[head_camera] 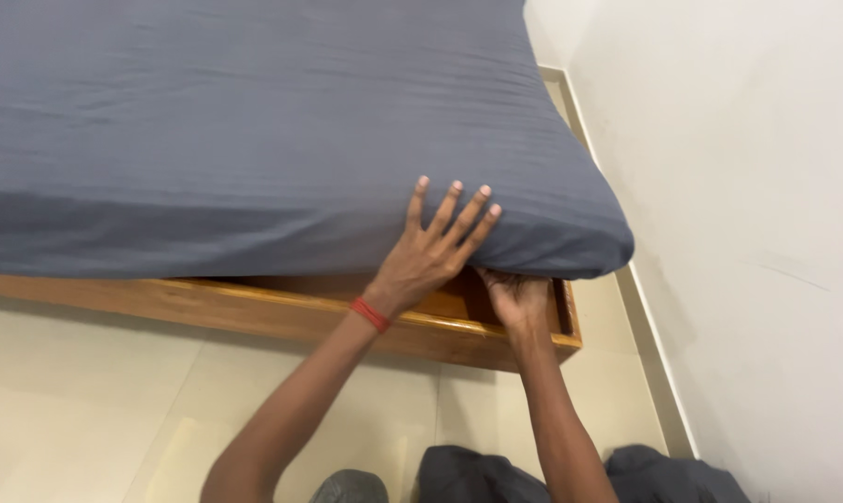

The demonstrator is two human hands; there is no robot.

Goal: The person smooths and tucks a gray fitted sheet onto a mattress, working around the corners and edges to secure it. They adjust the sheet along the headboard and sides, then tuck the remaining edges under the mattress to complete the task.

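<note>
- Fingers (458, 210) of the left hand (431, 256) are spread wide and lie flat against the side of the mattress (254, 121), near its corner; they hold nothing, they only press on the cloth.
- On the left wrist there is a red band (370, 315).
- Right hand (517, 300) is under the lower edge of the mattress, just beside the same corner; its fingers go up into the shadow and are hidden there, so I cannot tell if they are closed on the cloth or open.
- Dark grey fitted sheet (552, 233) covers the top and the side of the mattress and wraps round the corner; its edge disappears under the mattress where the right hand is.
- Wooden bed frame (282, 312) is directly below the mattress, and the mattress corner stands out a little over the frame corner.
- I judge the step in hand is tucking the sheet under this corner. To do it well, the flat left hand should keep the side cloth tight and smooth while the right hand pushes the loose edge deep between mattress and frame, without making new folds.
- White wall (738, 233) is close beside the corner, so there is little room on that side.
- More dark grey cloth (477, 475) lies on the tiled floor (86, 401) below the frame, near the person.
</note>
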